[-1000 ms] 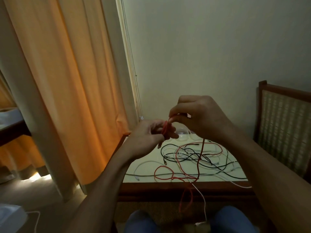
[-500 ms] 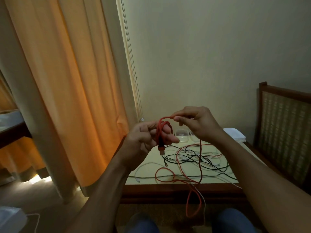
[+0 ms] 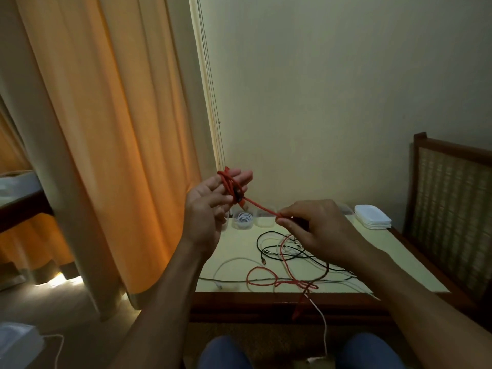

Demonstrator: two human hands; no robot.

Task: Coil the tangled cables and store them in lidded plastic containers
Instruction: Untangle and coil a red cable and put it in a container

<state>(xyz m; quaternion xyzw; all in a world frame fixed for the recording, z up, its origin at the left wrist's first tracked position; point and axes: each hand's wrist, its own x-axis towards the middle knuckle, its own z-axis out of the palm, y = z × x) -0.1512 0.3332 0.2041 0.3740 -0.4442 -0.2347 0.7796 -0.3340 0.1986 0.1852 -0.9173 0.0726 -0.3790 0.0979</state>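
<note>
While facing the table (image 3: pixel 394 251), looking down on a heap of black and white cables (image 3: pixel 290 251) with the slack of the red cable (image 3: pixel 262 207) snaked through it. Left hand (image 3: pixel 210 201) raised up-left, fingers straight, carrying the red loops wound round them. Right hand (image 3: pixel 316 227) lower and nearer the heap, pinching the red cable. Stretched taut between the two, slanting down to the right. Next, probably: carry the pinched length up-left and round the left fingers. Behind, clear tubs (image 3: pixel 265 222), not yet holding it.
</note>
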